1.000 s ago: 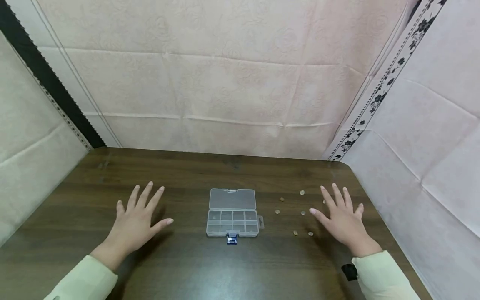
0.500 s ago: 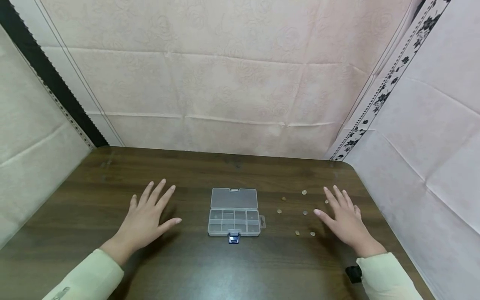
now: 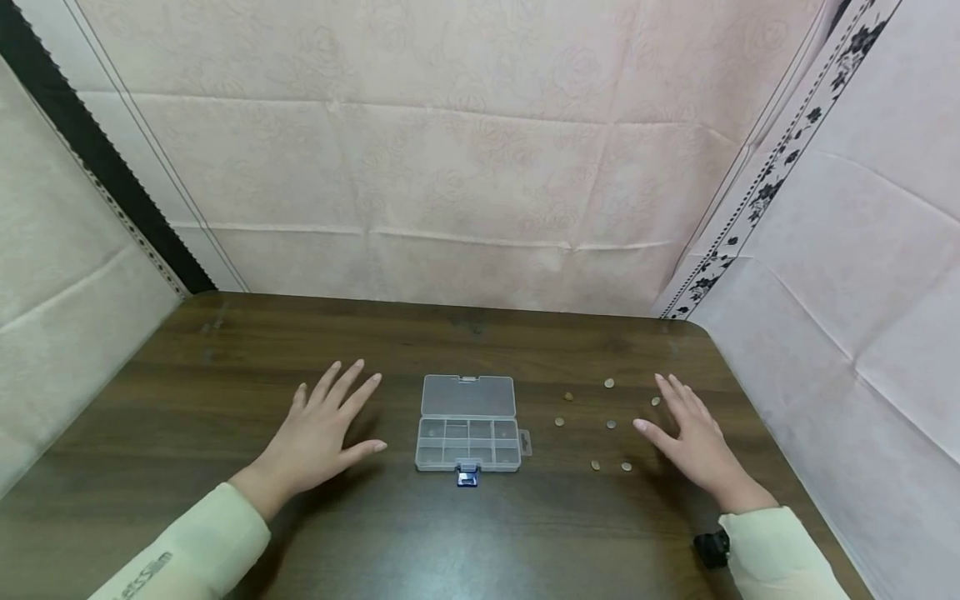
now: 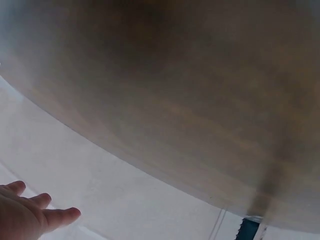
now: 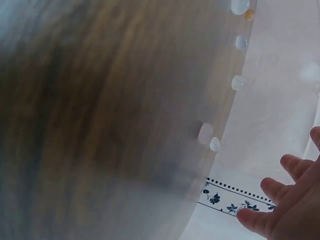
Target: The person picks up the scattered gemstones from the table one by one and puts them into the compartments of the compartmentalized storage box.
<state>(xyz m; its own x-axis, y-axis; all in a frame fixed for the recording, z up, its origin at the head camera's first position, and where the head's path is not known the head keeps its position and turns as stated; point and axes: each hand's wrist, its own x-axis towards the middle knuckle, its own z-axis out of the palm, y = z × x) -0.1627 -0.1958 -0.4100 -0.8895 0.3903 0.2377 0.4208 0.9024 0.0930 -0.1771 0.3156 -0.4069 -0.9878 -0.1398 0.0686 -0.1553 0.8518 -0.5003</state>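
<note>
Between my left hand [image 3: 318, 437] and the box [image 3: 468, 397] I have a strip of bare table [image 3: 405, 533] to slide across, and more wood runs along my side of the blue latch [image 3: 467, 478], which juts toward me. From my right hand [image 3: 693, 442] straight to the box, scattered small pieces [image 3: 611, 424] block a low sweep; above them I could pass. Cloth [image 3: 450, 175] closes off the far edge.

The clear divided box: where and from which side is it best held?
Likely its left wall, the left grip coming from that side: this edge looks plain, while the lid lies open beyond, a tab juts right and a bluish flap nearer.
</note>
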